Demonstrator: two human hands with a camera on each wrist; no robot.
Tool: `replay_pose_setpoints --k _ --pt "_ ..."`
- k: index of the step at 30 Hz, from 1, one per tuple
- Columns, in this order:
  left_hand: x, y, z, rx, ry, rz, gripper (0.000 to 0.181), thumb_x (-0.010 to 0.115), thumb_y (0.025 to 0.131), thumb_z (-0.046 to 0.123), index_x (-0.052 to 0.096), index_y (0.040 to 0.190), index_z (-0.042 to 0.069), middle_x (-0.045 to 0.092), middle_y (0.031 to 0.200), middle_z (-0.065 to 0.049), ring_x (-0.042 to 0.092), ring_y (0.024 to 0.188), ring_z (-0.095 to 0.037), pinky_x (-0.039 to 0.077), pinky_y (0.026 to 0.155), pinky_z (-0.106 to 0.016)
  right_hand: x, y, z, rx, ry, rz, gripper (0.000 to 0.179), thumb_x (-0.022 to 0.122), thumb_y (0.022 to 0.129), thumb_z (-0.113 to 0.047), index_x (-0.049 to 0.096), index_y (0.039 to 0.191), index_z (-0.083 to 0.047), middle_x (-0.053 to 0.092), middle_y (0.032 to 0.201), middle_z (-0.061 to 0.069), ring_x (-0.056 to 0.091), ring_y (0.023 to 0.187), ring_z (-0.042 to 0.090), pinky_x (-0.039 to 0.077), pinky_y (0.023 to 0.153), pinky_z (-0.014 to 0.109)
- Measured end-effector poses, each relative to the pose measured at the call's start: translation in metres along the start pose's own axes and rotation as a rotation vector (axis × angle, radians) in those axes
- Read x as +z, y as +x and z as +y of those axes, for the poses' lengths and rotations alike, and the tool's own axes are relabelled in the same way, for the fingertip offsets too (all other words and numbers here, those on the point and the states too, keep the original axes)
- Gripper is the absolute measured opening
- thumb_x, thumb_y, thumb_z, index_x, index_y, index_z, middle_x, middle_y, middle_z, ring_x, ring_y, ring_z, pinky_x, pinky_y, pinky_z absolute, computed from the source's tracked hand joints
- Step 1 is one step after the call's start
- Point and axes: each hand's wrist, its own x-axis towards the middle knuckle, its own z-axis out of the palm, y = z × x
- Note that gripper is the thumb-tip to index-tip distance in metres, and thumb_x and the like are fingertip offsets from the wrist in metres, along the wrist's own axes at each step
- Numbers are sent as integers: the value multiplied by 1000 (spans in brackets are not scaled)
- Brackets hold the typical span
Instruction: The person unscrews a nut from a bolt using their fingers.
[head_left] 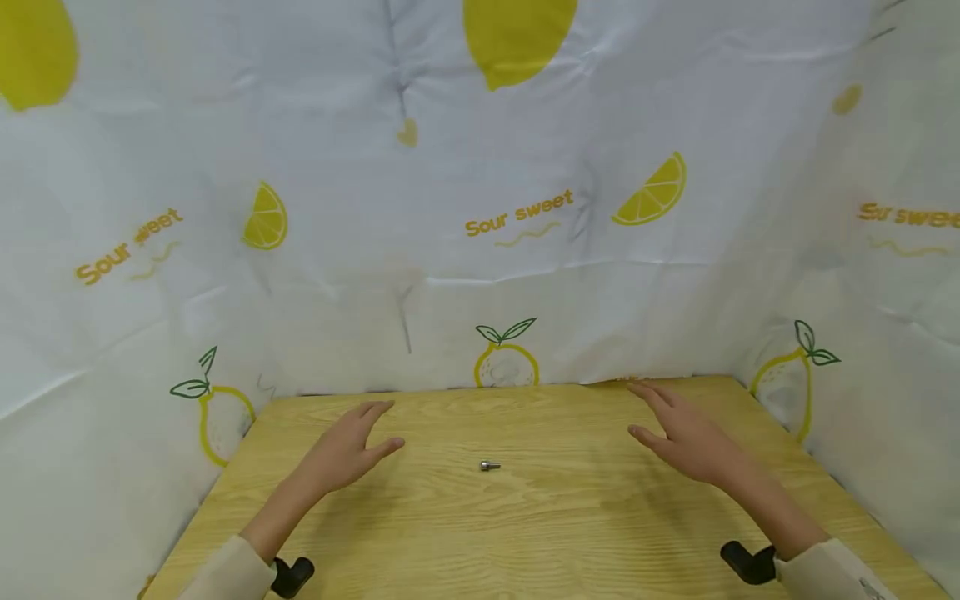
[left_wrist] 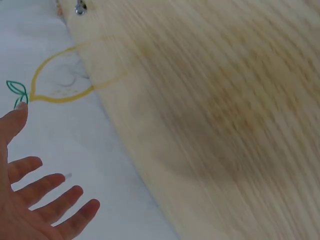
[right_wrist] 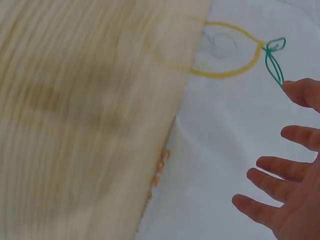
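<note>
A small metal screw (head_left: 489,466) with a thick cylindrical head lies on its side near the middle of the wooden table (head_left: 540,533). My left hand (head_left: 341,454) hovers over the table to the left of it, fingers spread and thumb pointing inward, holding nothing. On the other side my right hand (head_left: 690,437) is held in much the same way, also with nothing in it. Both hands are well apart from the screw. In the wrist views the left palm (left_wrist: 25,215) and the right palm (right_wrist: 300,215) show separated, extended fingers.
White cloth (head_left: 337,208) printed with lemons and lettering hangs behind the table and along both sides. Each wrist wears a black band mount, the left one (head_left: 292,577) and the right one (head_left: 748,562). A small shiny metal thing (left_wrist: 80,7) shows at the left wrist view's top edge.
</note>
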Motion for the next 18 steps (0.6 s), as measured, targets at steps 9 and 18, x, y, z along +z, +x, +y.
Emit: replay_pose_setpoints --k 9,18 --pt "28 9 26 10 -108 -2 48 72 97 37 66 137 10 62 145 -13 58 134 -39 50 107 -61 45 18 -21 -18 211 8 55 61 105 -34 50 150 -3 53 149 23 53 135 48 50 101 66" --pt "61 24 46 138 -168 -83 37 75 96 26 72 124 2 70 121 -11 71 97 -26 61 78 -36 79 32 -44 8 365 -87 49 59 106 -36 56 144 -4 57 143 21 57 128 45 57 94 56"
